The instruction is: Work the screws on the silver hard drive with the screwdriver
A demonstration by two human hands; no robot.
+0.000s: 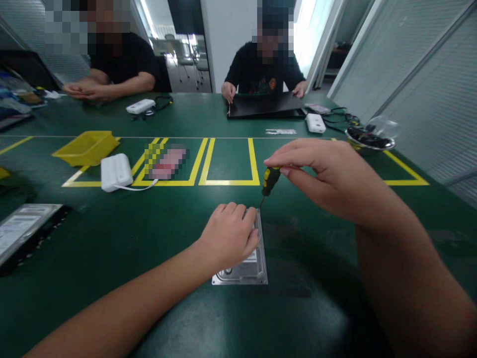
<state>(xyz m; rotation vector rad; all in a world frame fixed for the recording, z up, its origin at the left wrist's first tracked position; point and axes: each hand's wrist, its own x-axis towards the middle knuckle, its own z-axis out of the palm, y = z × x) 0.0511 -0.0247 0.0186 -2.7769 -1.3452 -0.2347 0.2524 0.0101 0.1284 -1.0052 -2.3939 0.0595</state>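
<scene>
A silver hard disk drive [242, 276] lies flat on the green table in front of me. My left hand [231, 233] is laid over it, fingers curled across its far part, pressing it down and hiding much of its cover and label. In my right hand [324, 174] is a screwdriver [271, 181] with a dark and yellow handle, gripped from above between thumb and fingers. Its shaft tilts down to the left, and the tip meets the drive's far right corner. Whether a screw sits under the tip is too small to tell.
More drives [28, 223] lie at the left. Beyond are a yellow bin [87, 149], a white power bank [116, 171] cabled to a blurred phone [169, 163], and a bowl of dark parts [370, 139]. Two people sit opposite; one holds a black panel [266, 105].
</scene>
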